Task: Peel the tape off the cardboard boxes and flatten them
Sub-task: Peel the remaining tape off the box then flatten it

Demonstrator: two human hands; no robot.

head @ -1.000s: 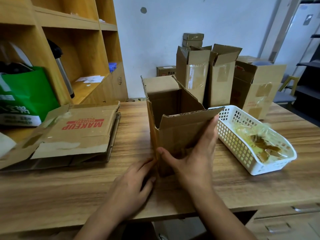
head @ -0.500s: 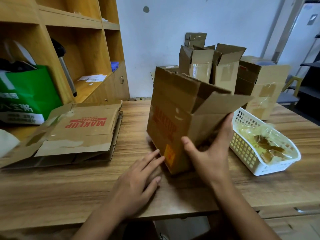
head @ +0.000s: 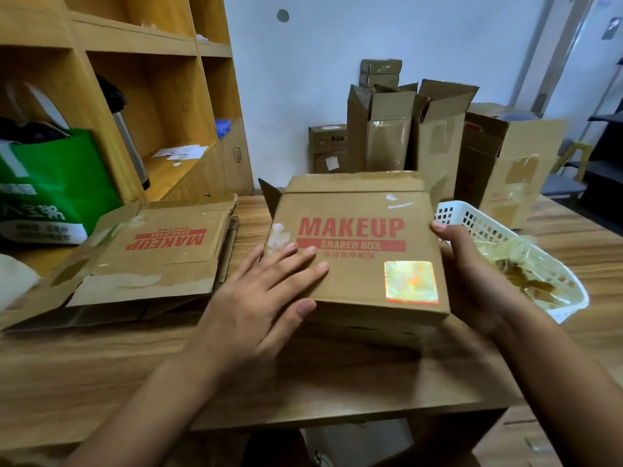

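Box (head: 362, 281) under flat left hand (head: 259, 305), right hand (head: 472, 274) gripping.

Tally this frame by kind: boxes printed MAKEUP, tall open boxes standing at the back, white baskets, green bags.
MAKEUP-printed boxes: 2 (front box, flattened box)
Tall open boxes at the back: 3
White basket: 1
Green bag: 1
Total: 7
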